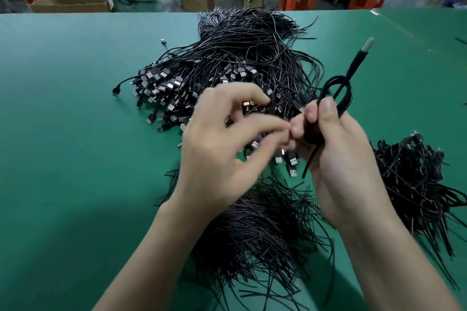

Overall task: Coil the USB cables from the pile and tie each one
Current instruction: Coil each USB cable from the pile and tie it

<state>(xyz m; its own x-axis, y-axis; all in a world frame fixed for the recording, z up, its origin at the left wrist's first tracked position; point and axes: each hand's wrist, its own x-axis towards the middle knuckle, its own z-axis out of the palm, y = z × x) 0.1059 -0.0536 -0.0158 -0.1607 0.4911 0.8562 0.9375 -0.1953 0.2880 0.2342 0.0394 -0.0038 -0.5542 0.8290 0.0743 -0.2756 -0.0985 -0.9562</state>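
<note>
Green table (75, 108) carried big pile of USB cables (227, 58) at centre. Above pile's near edge, right hand (338, 149) gripped coiled USB cable (336, 98), plug (367, 44) sticking up. Fingers of left hand (227, 139) half-curled, tips meeting right's; whether they pinched anything, unclear. Nearer lay loose black ties (257, 230); at right, second cable heap (414, 174).

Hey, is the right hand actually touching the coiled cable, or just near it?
Touching. The head view shows the right hand with thumb and fingers curled round the coiled cable, pinching its strands together.
</note>
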